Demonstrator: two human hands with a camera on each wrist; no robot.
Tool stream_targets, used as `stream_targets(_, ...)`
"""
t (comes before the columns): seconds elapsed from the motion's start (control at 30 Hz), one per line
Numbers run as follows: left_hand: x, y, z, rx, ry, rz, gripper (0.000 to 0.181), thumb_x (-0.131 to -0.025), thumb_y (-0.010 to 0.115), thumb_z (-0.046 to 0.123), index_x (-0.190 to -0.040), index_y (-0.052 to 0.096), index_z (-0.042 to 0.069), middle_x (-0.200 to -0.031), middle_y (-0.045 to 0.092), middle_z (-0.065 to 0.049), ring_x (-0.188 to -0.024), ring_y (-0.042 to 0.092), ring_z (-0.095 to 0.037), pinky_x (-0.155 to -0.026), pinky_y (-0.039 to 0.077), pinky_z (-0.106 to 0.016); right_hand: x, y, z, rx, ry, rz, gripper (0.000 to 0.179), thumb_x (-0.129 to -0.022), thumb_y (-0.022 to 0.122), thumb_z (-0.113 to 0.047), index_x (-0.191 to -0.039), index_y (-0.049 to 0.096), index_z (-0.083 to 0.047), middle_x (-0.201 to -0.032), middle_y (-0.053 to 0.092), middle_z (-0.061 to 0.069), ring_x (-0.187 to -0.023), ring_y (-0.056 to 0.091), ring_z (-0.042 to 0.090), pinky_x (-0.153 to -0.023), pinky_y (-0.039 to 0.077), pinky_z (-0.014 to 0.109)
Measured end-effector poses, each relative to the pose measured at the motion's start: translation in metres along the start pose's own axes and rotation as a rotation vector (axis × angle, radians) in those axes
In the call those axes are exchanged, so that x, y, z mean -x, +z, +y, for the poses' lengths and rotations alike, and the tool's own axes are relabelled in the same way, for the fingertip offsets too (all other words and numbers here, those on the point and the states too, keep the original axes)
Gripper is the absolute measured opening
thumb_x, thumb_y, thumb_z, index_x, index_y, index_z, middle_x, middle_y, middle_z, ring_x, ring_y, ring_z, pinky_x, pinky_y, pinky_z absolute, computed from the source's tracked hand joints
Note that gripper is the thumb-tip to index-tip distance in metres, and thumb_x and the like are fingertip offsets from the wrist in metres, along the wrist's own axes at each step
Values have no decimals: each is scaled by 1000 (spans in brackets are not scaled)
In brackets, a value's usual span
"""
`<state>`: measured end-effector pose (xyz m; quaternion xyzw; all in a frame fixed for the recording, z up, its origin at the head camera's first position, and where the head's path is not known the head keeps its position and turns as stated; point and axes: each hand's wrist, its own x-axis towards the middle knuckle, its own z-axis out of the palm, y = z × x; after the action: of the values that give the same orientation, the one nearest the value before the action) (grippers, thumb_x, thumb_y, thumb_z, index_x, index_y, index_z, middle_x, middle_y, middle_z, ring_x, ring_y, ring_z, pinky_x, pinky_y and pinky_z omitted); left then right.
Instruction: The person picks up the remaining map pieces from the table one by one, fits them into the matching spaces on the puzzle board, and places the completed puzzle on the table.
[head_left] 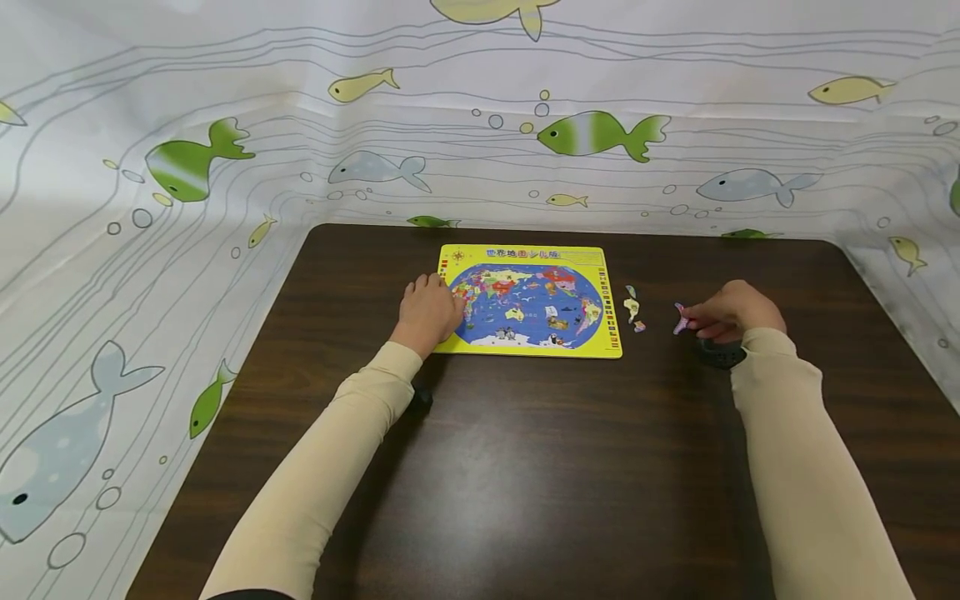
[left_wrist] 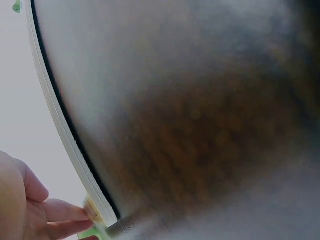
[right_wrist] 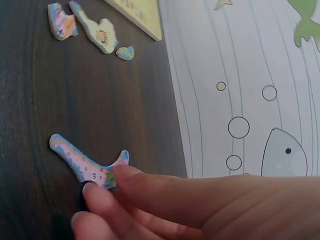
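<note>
A yellow-framed world map puzzle board (head_left: 528, 352) lies flat on the table, its blue map showing continents and small animals. On the board's left part rests my left hand (head_left: 431, 312), with nothing visibly held; in the left wrist view its fingertips touch a pale edge. To the right of the board, my right hand (head_left: 738, 310) pinches a pink and blue forked puzzle piece (right_wrist: 85, 162) between thumb and fingers, close to the tabletop. Between that hand and the board lie three loose puzzle pieces: a long cream one (right_wrist: 104, 37), a pink one (right_wrist: 62, 22) and a small blue-green one (right_wrist: 125, 53).
The dark wooden table (head_left: 480, 467) stretches toward me below the board. A white sheet with printed fish (head_left: 600, 133) hangs behind the table and along its sides. Dark wrist devices (head_left: 722, 353) sit under both wrists.
</note>
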<state>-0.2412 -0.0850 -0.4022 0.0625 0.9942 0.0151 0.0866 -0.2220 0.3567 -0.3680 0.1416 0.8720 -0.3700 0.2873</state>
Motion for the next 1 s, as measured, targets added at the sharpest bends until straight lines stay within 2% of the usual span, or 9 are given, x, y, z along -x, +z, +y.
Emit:
stream_targets(0.13,0,0,0,6,-2,-1,60,-99,35,40,-137,44,-6,-144,40,-19,-135,33,-36,-115,23,-50,1,4,4,-63,-38,9,48,-92,63,-36,-115,61,5,-77,71,-7,-71,67,10,-73,56,35)
stream_targets(0.27,1,0,2,7,-4,-2,59,-99,36,39,-136,46,-6,-143,40,-19,-134,34,-36,-115,24,-50,4,11,7,-73,-81,83,51,-91,63,-34,-120,58,8,-78,70,-7,-72,67,12,-72,56,35)
stream_targets(0.47,0,0,4,-11,-7,-5,60,-99,38,42,-135,46,-5,-141,41,-19,-132,36,-36,-113,25,-51,7,20,11,-37,-107,211,50,-91,64,-30,-121,59,10,-91,70,7,-74,67,15,-75,56,41)
stream_targets(0.63,-1,0,5,0,-11,-13,60,-99,38,41,-136,44,-5,-141,40,-19,-132,36,-36,-113,25,-53,7,24,10,-16,-109,263,50,-88,67,-32,-117,62,9,-104,67,20,-74,66,18,-72,57,41)
stream_targets(0.73,-2,0,5,5,-11,-11,60,-99,38,41,-137,44,-5,-142,39,-19,-132,35,-36,-113,25,-53,7,24,6,7,-93,279,48,-88,69,-32,-114,65,8,-102,67,20,-74,67,19,-69,56,39)
stream_targets(1.0,-3,2,5,25,-13,-8,59,-99,36,38,-137,42,-6,-144,37,-19,-134,33,-37,-114,23,-54,3,23,1,54,-40,269,42,-86,70,-29,-109,69,7,-81,71,8,-71,67,19,-67,56,38)
